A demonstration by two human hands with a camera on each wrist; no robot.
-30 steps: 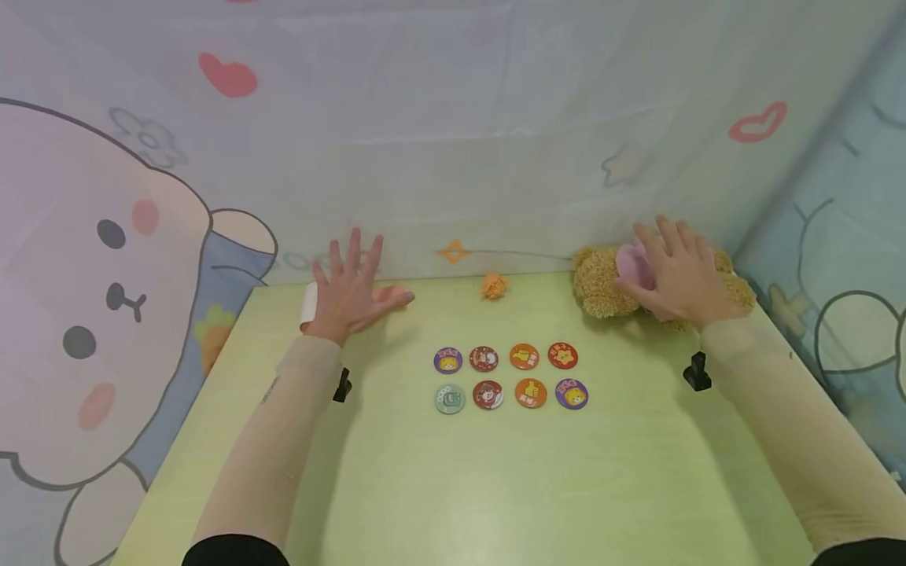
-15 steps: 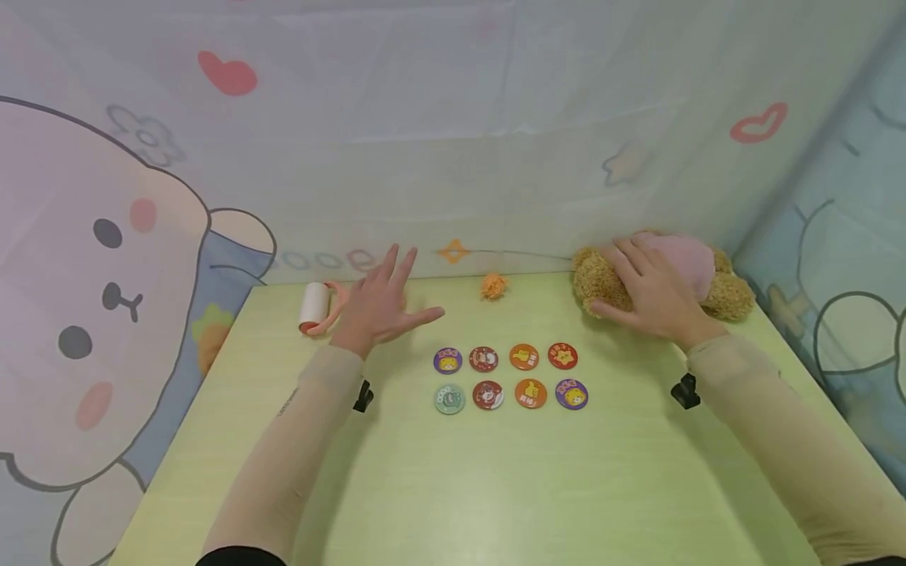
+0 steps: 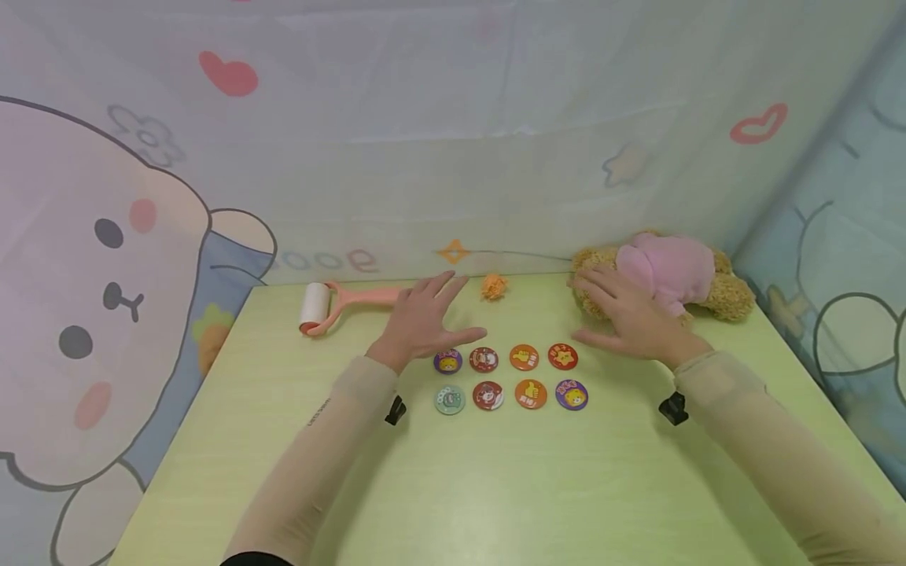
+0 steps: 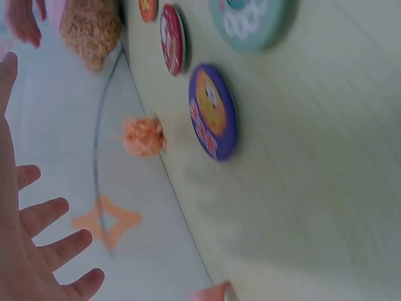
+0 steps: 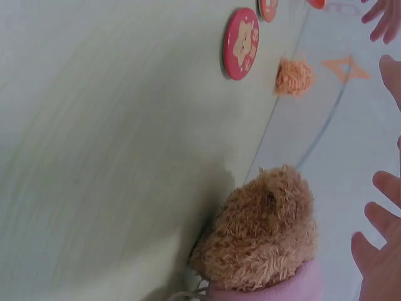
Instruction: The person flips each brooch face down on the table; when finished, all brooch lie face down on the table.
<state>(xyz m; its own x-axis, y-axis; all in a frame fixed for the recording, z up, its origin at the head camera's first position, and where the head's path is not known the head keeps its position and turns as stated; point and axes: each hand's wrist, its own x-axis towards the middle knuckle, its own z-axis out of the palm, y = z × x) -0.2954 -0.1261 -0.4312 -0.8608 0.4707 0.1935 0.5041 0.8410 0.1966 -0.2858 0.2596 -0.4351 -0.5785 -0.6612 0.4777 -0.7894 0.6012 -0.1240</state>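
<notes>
My left hand (image 3: 423,321) hovers with spread fingers over the handle end of a pink-handled lint roller (image 3: 368,296), just left of the round badges. Holding nothing, my right hand (image 3: 633,318) hangs in front of the head of a plush bear (image 3: 668,271) in a pink top; the wrist view shows its fingers apart from the fur. Between the hands lie two rows of round badges, among them a red star badge (image 3: 562,355), a green badge (image 3: 449,398) and a purple badge (image 4: 213,111), whose top edge the left thumb overlaps in the head view.
A small orange fuzzy ball (image 3: 494,287) sits at the table's back edge, against a printed cloth backdrop (image 3: 453,181). Another printed cloth (image 3: 842,259) borders the right side. The pale green table (image 3: 495,487) extends toward the person.
My left hand has moved right, away from the roller head, uncovering the lint roller. My right hand has shifted left and nearer, from the bear's body to in front of its head.
</notes>
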